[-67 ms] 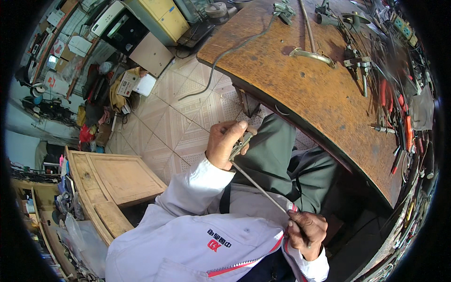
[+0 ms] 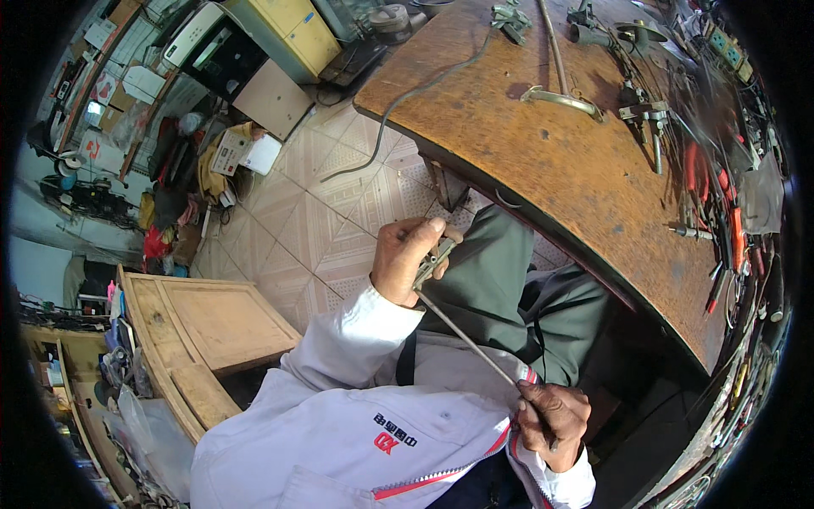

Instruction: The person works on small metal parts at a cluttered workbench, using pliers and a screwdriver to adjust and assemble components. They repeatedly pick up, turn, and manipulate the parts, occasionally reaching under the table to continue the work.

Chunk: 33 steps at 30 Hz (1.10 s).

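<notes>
My left hand (image 2: 409,259) is closed around a small, dull metal part (image 2: 434,261), gripping it over my lap. Fingers and thumb hide much of that part. A thin, straight metal rod (image 2: 468,338) slants down to the right from its lower end. My right hand (image 2: 555,424) is wrapped round the rod's other end, close to the jacket's open zip. The rod's upper tip meets the metal part under my left hand, but I cannot tell whether it goes inside or only touches.
A worn wooden workbench (image 2: 475,110) spans the upper right, bearing a curved metal handle (image 2: 560,102), a grey cable (image 2: 407,93) and a metal clamp (image 2: 651,127). Red-handled tools (image 2: 736,233) crowd its right edge. A wooden cabinet door (image 2: 225,318) stands at the left above the tiled floor (image 2: 288,229).
</notes>
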Each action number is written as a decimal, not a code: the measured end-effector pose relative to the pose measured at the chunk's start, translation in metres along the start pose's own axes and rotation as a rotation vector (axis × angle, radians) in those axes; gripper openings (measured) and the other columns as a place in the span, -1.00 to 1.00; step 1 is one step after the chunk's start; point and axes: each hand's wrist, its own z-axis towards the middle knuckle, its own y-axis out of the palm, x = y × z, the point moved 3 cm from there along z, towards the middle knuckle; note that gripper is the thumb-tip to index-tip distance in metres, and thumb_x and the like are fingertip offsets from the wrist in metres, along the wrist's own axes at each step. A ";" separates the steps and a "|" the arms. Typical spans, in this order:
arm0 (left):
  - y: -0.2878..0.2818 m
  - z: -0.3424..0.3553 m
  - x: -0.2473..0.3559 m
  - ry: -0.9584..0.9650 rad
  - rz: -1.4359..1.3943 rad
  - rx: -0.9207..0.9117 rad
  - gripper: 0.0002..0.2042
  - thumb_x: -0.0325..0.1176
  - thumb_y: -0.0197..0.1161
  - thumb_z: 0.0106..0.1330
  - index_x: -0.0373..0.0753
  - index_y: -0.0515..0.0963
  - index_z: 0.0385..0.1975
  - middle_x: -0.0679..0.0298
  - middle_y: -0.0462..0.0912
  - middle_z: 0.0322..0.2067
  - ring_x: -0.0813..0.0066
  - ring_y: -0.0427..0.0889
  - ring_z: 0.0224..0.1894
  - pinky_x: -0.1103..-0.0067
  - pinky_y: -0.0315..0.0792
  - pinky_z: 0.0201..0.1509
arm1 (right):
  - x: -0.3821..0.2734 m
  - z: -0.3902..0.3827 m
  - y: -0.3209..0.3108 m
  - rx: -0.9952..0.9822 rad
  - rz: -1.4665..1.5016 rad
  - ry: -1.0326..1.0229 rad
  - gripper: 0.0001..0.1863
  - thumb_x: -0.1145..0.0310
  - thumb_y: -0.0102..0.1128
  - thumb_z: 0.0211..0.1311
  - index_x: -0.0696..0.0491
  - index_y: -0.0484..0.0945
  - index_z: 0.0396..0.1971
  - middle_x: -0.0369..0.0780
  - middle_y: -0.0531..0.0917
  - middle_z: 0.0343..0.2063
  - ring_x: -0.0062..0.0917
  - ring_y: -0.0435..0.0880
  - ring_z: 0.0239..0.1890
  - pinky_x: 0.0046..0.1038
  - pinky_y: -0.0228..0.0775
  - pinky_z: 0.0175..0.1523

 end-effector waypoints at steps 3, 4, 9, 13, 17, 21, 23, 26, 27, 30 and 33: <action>0.000 -0.001 0.003 0.026 0.009 -0.007 -0.63 -0.15 0.22 0.32 -0.44 0.60 -0.35 0.11 0.66 -0.44 0.56 0.44 -0.69 0.64 0.29 -0.66 | -0.005 0.000 0.002 0.023 0.051 0.058 -0.72 0.59 0.31 -0.05 0.24 0.69 -0.24 -0.20 0.60 -0.68 -0.51 0.55 -0.71 -0.53 0.38 -0.53; 0.001 -0.001 0.004 0.044 -0.015 -0.015 -0.64 -0.15 0.22 0.32 -0.44 0.60 -0.36 0.10 0.66 -0.43 0.56 0.44 -0.68 0.64 0.30 -0.65 | -0.003 -0.002 0.002 0.043 0.131 0.200 -0.75 0.57 0.32 -0.01 0.25 0.69 -0.25 -0.21 0.62 -0.67 -0.55 0.55 -0.70 -0.54 0.38 -0.51; 0.009 -0.001 0.014 0.069 -0.047 -0.045 -0.64 -0.18 0.20 0.32 -0.46 0.60 -0.41 0.04 0.67 -0.39 0.55 0.43 -0.65 0.61 0.34 -0.59 | 0.000 -0.017 0.007 0.182 0.445 0.600 -0.80 0.48 0.37 0.14 0.30 0.69 -0.30 -0.25 0.64 -0.66 -0.67 0.52 -0.63 -0.61 0.34 -0.46; 0.009 0.001 0.013 0.092 -0.107 -0.055 -0.65 -0.20 0.19 0.33 -0.40 0.53 -0.55 -0.04 0.66 -0.35 0.52 0.43 -0.65 0.60 0.35 -0.59 | 0.004 -0.022 0.007 0.202 0.536 0.652 -0.78 0.46 0.36 0.20 0.34 0.67 -0.26 -0.30 0.60 -0.65 -0.68 0.44 -0.66 -0.61 0.26 -0.50; 0.009 0.000 0.013 0.088 -0.155 -0.064 -0.63 -0.21 0.19 0.34 -0.32 0.42 -0.66 -0.09 0.65 -0.32 0.48 0.44 -0.63 0.60 0.37 -0.57 | 0.005 -0.014 0.011 0.264 0.985 0.835 -0.71 0.44 0.36 0.21 0.39 0.62 -0.22 -0.27 0.50 -0.71 -0.69 0.32 -0.74 -0.60 0.10 -0.61; 0.015 0.000 0.013 0.185 -0.278 -0.058 -0.69 -0.24 0.19 0.34 -0.41 0.56 -0.51 0.08 0.65 -0.44 0.55 0.46 -0.67 0.65 0.33 -0.61 | 0.007 -0.013 0.012 0.250 1.074 0.866 -0.69 0.43 0.36 0.20 0.40 0.60 -0.21 -0.24 0.47 -0.73 -0.68 0.29 -0.76 -0.58 0.07 -0.64; 0.012 0.003 0.010 0.213 -0.291 -0.094 -0.70 -0.26 0.20 0.33 -0.38 0.53 -0.55 0.02 0.67 -0.36 0.55 0.47 -0.66 0.64 0.35 -0.60 | 0.005 -0.014 0.011 0.247 0.974 0.829 -0.70 0.43 0.36 0.20 0.39 0.61 -0.21 -0.25 0.49 -0.73 -0.68 0.33 -0.74 -0.58 0.11 -0.62; 0.012 0.003 0.012 0.242 -0.278 -0.088 -0.70 -0.26 0.21 0.33 -0.38 0.54 -0.53 0.01 0.68 -0.33 0.54 0.47 -0.66 0.64 0.36 -0.60 | 0.001 -0.020 0.007 0.199 0.681 0.677 -0.73 0.43 0.36 0.19 0.35 0.64 -0.22 -0.25 0.54 -0.71 -0.67 0.42 -0.71 -0.60 0.21 -0.56; 0.013 0.002 0.013 0.251 -0.270 -0.075 -0.70 -0.26 0.21 0.33 -0.39 0.55 -0.52 0.02 0.68 -0.34 0.54 0.47 -0.66 0.64 0.36 -0.60 | 0.000 -0.020 0.005 0.159 0.566 0.599 -0.73 0.43 0.36 0.19 0.33 0.65 -0.23 -0.25 0.57 -0.70 -0.67 0.45 -0.69 -0.60 0.24 -0.54; 0.013 0.002 0.013 0.243 -0.256 -0.062 -0.69 -0.25 0.21 0.33 -0.41 0.57 -0.50 0.05 0.69 -0.36 0.57 0.46 -0.66 0.65 0.36 -0.59 | -0.004 -0.017 0.001 0.091 0.464 0.555 -0.75 0.42 0.35 0.18 0.30 0.68 -0.23 -0.24 0.62 -0.67 -0.69 0.54 -0.62 -0.63 0.31 -0.46; 0.012 0.001 0.016 0.261 -0.134 -0.094 -0.68 -0.23 0.20 0.33 -0.44 0.59 -0.46 0.12 0.67 -0.44 0.61 0.46 -0.66 0.67 0.32 -0.59 | -0.003 -0.019 0.002 0.105 0.533 0.628 -0.75 0.42 0.36 0.19 0.30 0.68 -0.22 -0.26 0.62 -0.67 -0.72 0.51 -0.62 -0.64 0.29 -0.46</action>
